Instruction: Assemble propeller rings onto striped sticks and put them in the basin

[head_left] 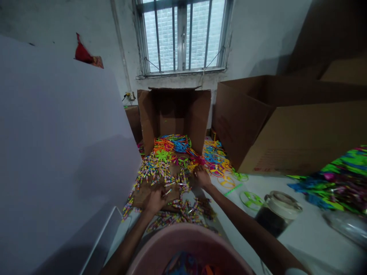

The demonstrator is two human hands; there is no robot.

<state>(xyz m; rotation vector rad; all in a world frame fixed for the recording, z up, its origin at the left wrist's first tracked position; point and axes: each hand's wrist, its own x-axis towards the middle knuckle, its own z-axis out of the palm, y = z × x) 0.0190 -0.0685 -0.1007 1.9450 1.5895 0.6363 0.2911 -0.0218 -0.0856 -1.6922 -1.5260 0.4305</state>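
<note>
My left hand [155,201] is over the cardboard flap, its fingers pinched around a small, thin, shiny piece I cannot make out clearly. Small multicoloured stick-like pieces [153,170] lie scattered around it on the cardboard and the white table. Farther forward and to the right, my right hand [202,177] has its fingers curled downward beside yellow and pink plastic propeller rings [216,170]; whatever is in its fingers is hidden. A heap of colourful plastic propellers [174,143] spills out of the open cardboard box [202,118] in front of me.
A pink tub [189,233] with colourful pieces inside is close to my body. To the right are a large cardboard box [309,133], a jar with dark contents [282,208] and a green propeller ring [251,200]. A white panel [71,152] borders the left side.
</note>
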